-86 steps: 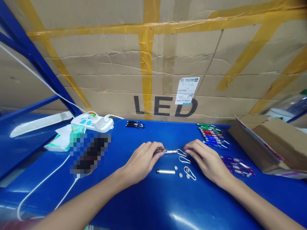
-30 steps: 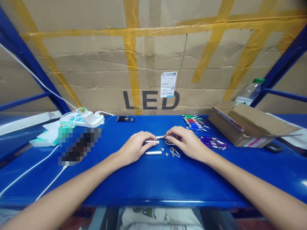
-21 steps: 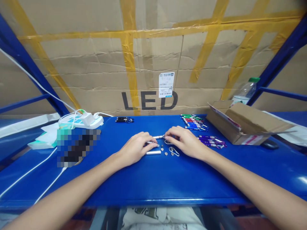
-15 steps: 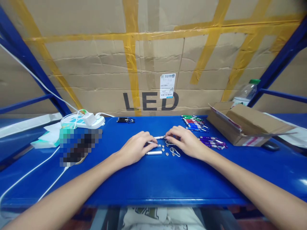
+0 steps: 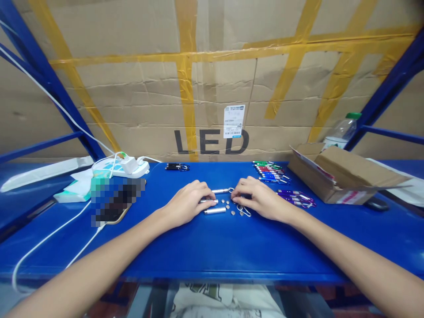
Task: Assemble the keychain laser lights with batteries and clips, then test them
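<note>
My left hand [image 5: 189, 202] rests on the blue table [image 5: 212, 247], fingers curled over a small silver tube [image 5: 209, 201] that sticks out to the right. My right hand [image 5: 260, 198] lies opposite it with fingertips pressed together beside several button cells [image 5: 225, 202]; what they pinch is hidden. Between the hands, a little farther back, a silver torch piece with a ring [image 5: 221, 191] lies free. A second silver tube [image 5: 214, 210] and a metal clip [image 5: 244, 211] lie just in front.
At the back lie black torches [image 5: 177, 167] and a row of coloured torches [image 5: 270, 172], with purple ones [image 5: 296, 197] to the right. An open cardboard box [image 5: 344, 174] and a bottle [image 5: 341, 130] stand right. A power strip [image 5: 121, 168], its cable and a blurred device [image 5: 115, 201] are left.
Both hands have let the ringed torch piece rest on the table and dropped slightly toward me. My right fingertips moved from the ring down to the button cells.
</note>
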The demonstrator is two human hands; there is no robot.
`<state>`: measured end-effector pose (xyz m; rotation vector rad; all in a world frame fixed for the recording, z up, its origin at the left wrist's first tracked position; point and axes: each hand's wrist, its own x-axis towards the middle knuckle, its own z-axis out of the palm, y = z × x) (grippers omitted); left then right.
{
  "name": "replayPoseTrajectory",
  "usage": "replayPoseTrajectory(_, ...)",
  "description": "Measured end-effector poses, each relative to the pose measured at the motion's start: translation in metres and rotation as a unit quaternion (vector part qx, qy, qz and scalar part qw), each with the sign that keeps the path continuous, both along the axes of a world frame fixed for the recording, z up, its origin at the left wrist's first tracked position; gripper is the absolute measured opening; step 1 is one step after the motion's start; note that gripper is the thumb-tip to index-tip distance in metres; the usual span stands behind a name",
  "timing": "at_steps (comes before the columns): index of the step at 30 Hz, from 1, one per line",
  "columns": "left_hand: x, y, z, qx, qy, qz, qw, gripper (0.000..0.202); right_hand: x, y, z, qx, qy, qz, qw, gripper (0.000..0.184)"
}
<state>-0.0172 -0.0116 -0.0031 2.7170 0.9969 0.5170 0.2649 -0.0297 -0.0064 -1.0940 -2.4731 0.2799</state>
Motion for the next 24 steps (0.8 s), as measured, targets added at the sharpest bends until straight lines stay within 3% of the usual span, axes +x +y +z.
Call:
replayPoseTrajectory(13, -0.006, 0.008, -0.003, 0.047, -0.036, 0.028, 0.998, 0.029, 0.003, 0.007, -0.006, 0.076, 0.031, -0.082, 0.993, 0.026)
replayPoseTrajectory(17, -0.006, 0.016, -0.008, 0.040, -0.037, 0.031, 0.998, 0.031, 0.008, 0.015, -0.012, 0.058, 0.007, -0.078, 0.995, 0.031)
replayPoseTrajectory(24, -0.003, 0.017, -0.005, 0.017, -0.036, 0.033, 0.999, 0.033, 0.010, 0.030, -0.014, 0.012, -0.022, -0.090, 0.996, 0.021)
